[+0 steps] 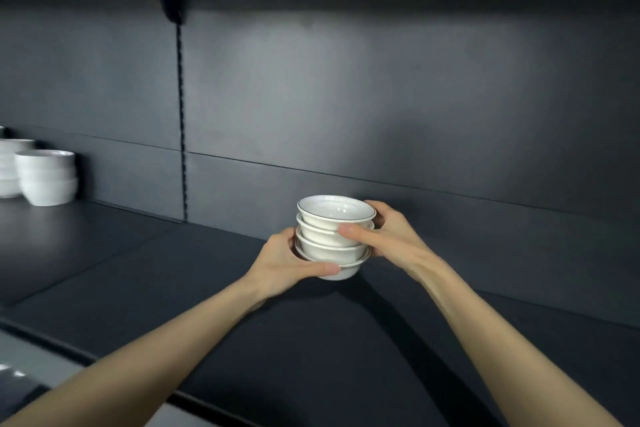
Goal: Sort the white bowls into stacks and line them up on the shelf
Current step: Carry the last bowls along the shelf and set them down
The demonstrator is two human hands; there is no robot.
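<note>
Student: Bowls at centre: how are they arranged?

Tutor: Four glossy white bowls, round and shallow, nest in one held stack (330,241); the top bowl's rim carries a thin dark line. It sits over the middle of the matte black shelf (138,274), near the smooth back panel (398,97). Whether its base touches the shelf cannot be told.

Student: And the hands?

Tutor: The left hand (289,262) wraps the lowest bowl, thumb along its near wall. The right hand (393,236) grips the upper bowls from the right, thumb on the near side. At far left, well apart, two side stacks (46,178) of plain white bowls stand left of a slotted upright (180,121).
</note>
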